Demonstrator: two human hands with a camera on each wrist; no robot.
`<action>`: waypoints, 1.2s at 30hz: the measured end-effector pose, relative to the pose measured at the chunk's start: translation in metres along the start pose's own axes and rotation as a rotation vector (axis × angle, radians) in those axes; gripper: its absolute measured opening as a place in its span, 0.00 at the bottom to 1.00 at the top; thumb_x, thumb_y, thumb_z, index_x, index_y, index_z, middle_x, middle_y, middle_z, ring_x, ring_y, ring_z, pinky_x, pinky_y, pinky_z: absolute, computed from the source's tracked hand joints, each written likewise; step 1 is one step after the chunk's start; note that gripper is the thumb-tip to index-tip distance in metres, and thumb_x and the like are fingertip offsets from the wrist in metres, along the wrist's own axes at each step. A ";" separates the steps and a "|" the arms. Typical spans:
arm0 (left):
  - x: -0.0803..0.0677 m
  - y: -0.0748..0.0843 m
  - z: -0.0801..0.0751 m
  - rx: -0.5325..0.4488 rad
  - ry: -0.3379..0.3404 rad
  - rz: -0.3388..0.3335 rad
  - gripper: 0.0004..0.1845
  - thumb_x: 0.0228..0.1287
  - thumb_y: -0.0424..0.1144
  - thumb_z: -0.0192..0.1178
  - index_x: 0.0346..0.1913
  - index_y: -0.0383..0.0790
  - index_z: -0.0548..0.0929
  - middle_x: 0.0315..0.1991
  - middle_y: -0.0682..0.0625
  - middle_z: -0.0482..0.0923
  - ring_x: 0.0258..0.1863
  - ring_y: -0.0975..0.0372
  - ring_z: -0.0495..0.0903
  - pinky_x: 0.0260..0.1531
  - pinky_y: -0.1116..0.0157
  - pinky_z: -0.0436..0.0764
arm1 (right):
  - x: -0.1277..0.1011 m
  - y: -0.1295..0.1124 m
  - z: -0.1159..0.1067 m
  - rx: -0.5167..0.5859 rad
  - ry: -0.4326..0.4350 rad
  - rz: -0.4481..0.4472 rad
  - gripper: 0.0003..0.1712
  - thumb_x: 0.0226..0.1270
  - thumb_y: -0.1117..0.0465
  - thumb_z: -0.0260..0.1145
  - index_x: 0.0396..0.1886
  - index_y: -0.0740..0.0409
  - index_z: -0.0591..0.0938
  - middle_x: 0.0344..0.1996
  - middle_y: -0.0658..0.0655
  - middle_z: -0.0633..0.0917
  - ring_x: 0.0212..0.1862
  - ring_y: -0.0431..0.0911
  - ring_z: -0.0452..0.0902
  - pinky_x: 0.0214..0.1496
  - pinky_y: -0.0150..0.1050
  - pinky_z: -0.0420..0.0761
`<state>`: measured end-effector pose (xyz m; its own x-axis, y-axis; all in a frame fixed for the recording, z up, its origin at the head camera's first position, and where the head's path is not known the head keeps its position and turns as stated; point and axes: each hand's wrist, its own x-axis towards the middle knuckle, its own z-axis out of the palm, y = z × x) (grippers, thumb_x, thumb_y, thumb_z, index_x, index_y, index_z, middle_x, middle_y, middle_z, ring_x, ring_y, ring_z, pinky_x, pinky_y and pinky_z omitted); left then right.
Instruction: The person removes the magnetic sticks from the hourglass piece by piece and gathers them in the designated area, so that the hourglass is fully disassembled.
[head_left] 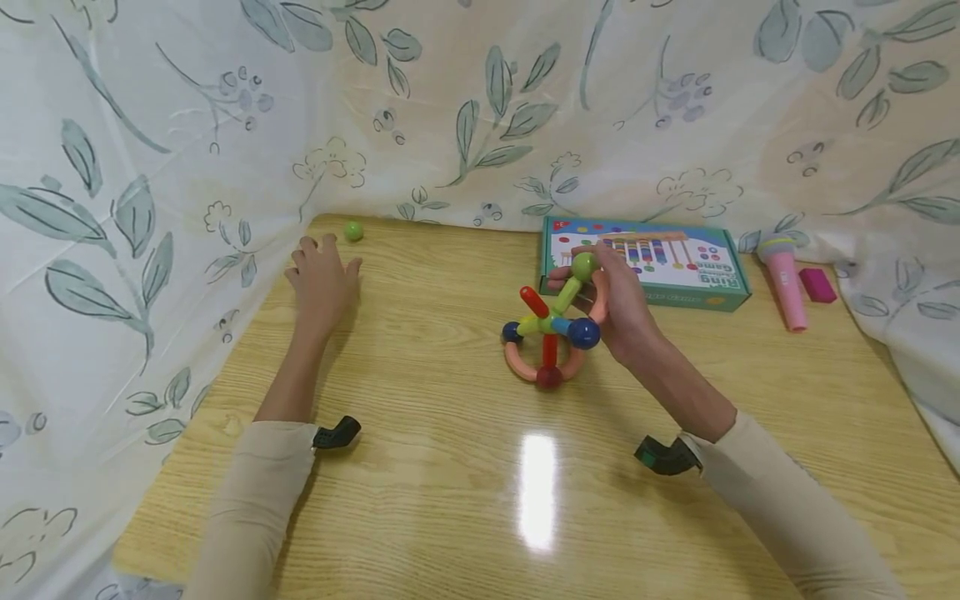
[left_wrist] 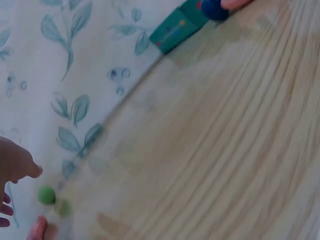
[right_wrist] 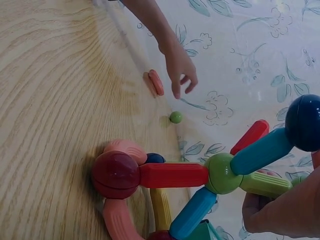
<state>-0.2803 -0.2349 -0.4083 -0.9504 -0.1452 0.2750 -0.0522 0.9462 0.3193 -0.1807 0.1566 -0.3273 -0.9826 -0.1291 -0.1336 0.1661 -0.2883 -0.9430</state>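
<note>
My left hand reaches over the table's back left with its fingers spread. Just beyond its fingertips, a small green ball lies near the back edge. In the right wrist view a curved pink stick lies beside that hand; the head view hides it. At centre right, my right hand holds a model of magnetic sticks and balls by its upper green ball and green stick. The model has red, blue, yellow and curved pink sticks; a dark red ball sits at its bottom.
Behind the right hand lies a green game box. Farther right are a pink toy microphone and a magenta block. A leaf-patterned cloth hangs along the back and left of the wooden table.
</note>
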 end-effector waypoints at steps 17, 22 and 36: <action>-0.026 0.157 -0.005 -0.700 -0.310 0.597 0.22 0.63 0.54 0.54 0.55 0.47 0.72 0.44 0.53 0.77 0.43 0.66 0.76 0.43 0.63 0.76 | 0.008 0.009 0.002 0.020 0.001 -0.077 0.24 0.72 0.46 0.45 0.53 0.60 0.67 0.41 0.65 0.78 0.40 0.51 0.80 0.57 0.48 0.67; -0.052 0.195 -0.017 -0.712 -0.363 0.834 0.23 0.60 0.53 0.57 0.52 0.43 0.72 0.44 0.54 0.72 0.43 0.65 0.72 0.43 0.67 0.74 | 0.008 0.008 0.003 0.068 -0.010 -0.069 0.23 0.71 0.47 0.47 0.53 0.61 0.67 0.35 0.61 0.80 0.38 0.52 0.79 0.53 0.46 0.70; -0.061 0.224 -0.009 -0.711 -0.391 0.864 0.21 0.63 0.47 0.54 0.56 0.42 0.68 0.45 0.53 0.72 0.41 0.68 0.72 0.42 0.72 0.73 | 0.006 0.009 0.004 0.039 0.056 -0.051 0.15 0.72 0.53 0.47 0.46 0.60 0.71 0.03 0.51 0.68 0.37 0.47 0.78 0.48 0.41 0.71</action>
<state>-0.2315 -0.0168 -0.3449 -0.6224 0.6783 0.3905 0.7179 0.2961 0.6300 -0.1848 0.1490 -0.3356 -0.9928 -0.0607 -0.1034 0.1177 -0.3298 -0.9367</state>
